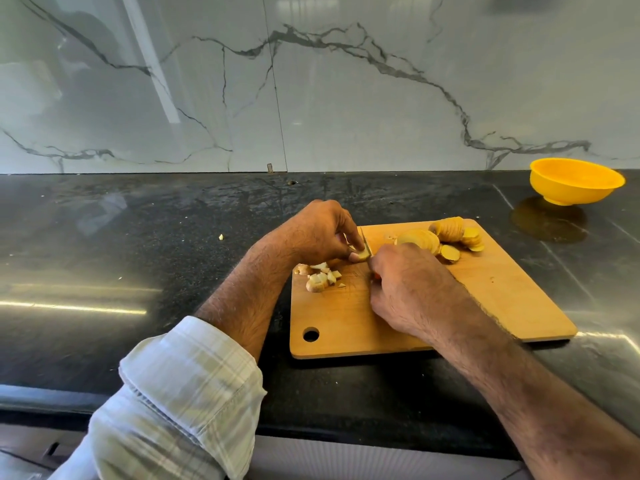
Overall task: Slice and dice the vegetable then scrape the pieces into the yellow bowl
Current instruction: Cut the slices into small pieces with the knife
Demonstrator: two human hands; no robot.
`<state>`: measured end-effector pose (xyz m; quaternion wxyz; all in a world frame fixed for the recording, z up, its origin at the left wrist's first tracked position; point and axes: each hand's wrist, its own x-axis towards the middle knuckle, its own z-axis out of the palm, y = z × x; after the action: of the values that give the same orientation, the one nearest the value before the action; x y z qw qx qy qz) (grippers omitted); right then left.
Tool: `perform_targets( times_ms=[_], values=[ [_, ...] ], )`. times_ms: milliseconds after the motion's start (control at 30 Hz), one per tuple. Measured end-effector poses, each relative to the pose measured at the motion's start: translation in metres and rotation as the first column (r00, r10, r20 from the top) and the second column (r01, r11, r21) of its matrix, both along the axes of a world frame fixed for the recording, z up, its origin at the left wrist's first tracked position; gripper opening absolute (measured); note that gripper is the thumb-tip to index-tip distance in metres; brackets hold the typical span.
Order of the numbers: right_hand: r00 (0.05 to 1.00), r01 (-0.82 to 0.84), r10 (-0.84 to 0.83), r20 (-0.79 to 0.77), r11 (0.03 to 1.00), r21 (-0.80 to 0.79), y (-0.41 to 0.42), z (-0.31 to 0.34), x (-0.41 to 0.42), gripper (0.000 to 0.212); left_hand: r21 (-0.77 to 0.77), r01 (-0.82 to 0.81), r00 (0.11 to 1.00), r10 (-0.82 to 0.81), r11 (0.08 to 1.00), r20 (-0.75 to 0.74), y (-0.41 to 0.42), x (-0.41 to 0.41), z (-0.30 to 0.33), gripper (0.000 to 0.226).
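- The black counter holds a wooden board.
- The yellow bowl sits far back on the right, well away from the board. It looks empty.
- The right hand is curled around a knife handle. Only a bit of the blade shows.
- The left hand pinches one small piece against the board, right beside the blade.
- A row of slices waits at the back of the board.
- A few small cubes lie near the board's left edge.
- I think this is the dicing step, with most slices not cut yet.
- Next, the knife should press down on the pinched piece, so the fingertips must stay clear.
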<state>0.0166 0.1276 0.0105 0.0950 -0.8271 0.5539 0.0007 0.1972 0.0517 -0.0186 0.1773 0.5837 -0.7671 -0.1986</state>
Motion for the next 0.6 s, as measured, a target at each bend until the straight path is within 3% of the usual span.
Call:
perform_targets(
  times_ms=[133, 267, 433, 600],
  values=[
    [1.0, 0.007, -0.006, -0.017, 0.999, 0.045, 0.008, -0.005, -0.009, 0.019, 0.0, -0.001, 1.0, 0.001, 1.0, 0.004, -0.001, 0.002, 0.001, 0.018],
    [0.998, -0.024, 0.027, 0.054, 0.997, -0.071, 0.014, -0.009, -0.016, 0.009, 0.025, 0.005, 1.0, -0.004, 1.0, -0.022, -0.001, 0.008, 0.0, 0.018],
    [0.996, -0.017, 0.025, 0.08, 0.995, -0.099, 0.016, -0.011, -0.013, 0.017, 0.016, 0.007, 1.0, -0.006, 1.0, -0.03, 0.001, 0.006, 0.001, 0.017],
    [0.998, -0.02, 0.025, 0.057, 0.997, -0.074, 0.007, -0.018, -0.008, 0.011, 0.006, 0.012, 1.0, -0.012, 1.0, -0.028, 0.001, 0.007, 0.001, 0.017]
  ],
)
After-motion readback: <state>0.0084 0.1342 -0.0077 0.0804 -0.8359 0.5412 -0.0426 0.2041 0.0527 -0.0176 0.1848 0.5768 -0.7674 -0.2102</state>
